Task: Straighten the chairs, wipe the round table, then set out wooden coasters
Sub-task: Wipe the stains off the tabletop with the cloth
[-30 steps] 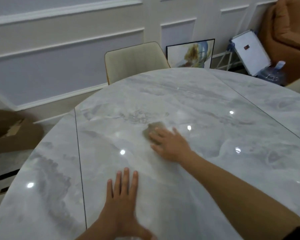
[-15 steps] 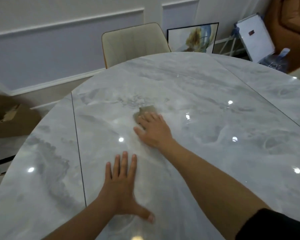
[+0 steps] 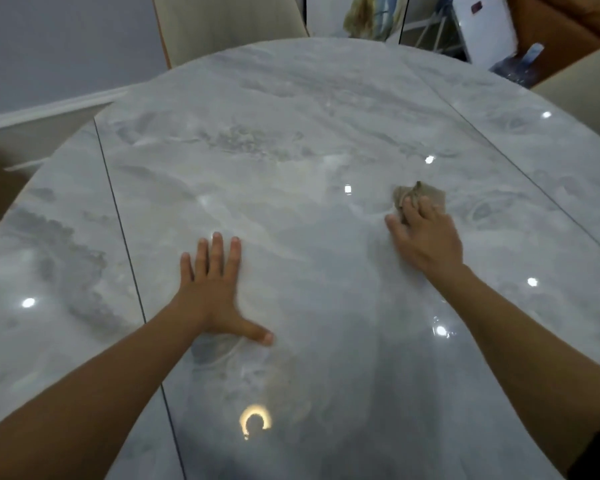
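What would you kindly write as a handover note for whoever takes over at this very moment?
Left hand: flat on the table, fingers straight, holding nothing.
Right hand: presses the cloth onto the table, right of centre.
Chairs: far chair and right chair stand close against the table edge.
Done: chairs apparently straightened; wiping under way.
Left: finish wiping, then set out coasters; none in view.

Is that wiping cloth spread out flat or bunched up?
Bunched up: the cloth shows as a crumpled lump under the fingers of the right hand.
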